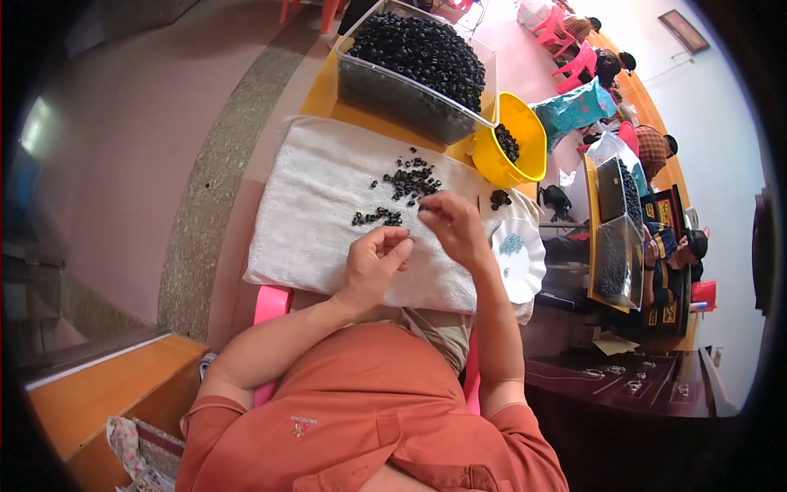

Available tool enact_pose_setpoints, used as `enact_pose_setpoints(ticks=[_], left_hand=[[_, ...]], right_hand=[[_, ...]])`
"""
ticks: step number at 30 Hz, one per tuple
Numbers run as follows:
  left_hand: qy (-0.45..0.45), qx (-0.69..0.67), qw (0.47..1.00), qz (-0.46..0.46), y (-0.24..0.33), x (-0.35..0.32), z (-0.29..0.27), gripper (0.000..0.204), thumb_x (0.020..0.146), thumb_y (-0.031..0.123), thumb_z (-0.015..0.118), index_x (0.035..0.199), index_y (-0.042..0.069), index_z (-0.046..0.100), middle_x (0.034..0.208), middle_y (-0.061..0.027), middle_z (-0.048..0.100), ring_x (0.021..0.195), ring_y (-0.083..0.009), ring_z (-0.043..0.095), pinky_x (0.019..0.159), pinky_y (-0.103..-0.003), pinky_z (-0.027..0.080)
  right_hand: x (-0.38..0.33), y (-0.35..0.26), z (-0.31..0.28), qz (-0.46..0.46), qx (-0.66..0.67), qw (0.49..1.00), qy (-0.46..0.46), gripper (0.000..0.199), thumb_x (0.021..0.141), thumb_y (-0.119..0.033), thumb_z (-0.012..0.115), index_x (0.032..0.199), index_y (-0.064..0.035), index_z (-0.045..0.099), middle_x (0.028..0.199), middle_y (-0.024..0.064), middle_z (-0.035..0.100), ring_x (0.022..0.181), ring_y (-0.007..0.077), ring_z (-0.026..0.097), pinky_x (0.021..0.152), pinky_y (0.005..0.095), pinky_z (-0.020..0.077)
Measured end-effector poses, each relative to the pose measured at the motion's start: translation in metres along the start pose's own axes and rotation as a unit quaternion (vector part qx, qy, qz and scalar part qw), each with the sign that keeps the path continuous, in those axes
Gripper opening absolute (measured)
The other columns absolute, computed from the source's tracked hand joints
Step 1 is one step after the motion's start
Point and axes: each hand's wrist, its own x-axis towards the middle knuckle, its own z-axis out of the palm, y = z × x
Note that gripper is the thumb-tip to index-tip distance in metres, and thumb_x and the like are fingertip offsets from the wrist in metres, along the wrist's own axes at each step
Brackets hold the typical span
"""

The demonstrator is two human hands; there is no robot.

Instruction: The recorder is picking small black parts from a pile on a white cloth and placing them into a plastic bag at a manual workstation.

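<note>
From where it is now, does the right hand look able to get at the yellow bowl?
Probably yes: the right hand rests on the white towel, and the yellow bowl sits open-topped just beyond, nothing between them.

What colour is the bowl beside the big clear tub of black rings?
Yellow. The bowl shows best in the head view, holding a few black rings.

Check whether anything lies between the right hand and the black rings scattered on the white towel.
Nothing visible does. The right hand hangs at the near edge of the black rings on the white towel, with only bare towel between.
</note>
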Motion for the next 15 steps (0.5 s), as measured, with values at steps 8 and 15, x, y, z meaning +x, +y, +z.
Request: enact_pose_setpoints(ticks=[8, 15], left_hand=[[-0.094, -0.152, 0.976, -0.127, 0.012, 0.000, -0.007, 0.015, 0.096, 0.016, 0.061, 0.106, 0.005, 0.062, 0.097, -0.0033, 0.065, 0.088, -0.0104, 0.063, 0.079, -0.027, 0.055], [-0.117, -0.244, 0.946, -0.176, 0.016, -0.002, -0.003, 0.011, 0.093, 0.009, 0.064, 0.103, 0.006, 0.063, 0.096, -0.0038, 0.067, 0.087, -0.0125, 0.065, 0.079, -0.029, 0.056]], right_hand=[[-0.046, -0.009, 0.015, 0.009, 0.224, 0.974, -0.011, 0.019, 0.078, -0.003, 0.077, 0.093, -0.0013, 0.065, 0.085, 0.0012, 0.059, 0.076, 0.0082, 0.055, 0.067, 0.0229, 0.0485], [-0.056, 0.002, 0.025, -0.038, 0.225, 0.972, 0.048, 0.024, 0.075, -0.001, 0.079, 0.096, -0.0022, 0.069, 0.089, 0.0034, 0.059, 0.081, 0.0096, 0.054, 0.066, 0.0217, 0.0434]])
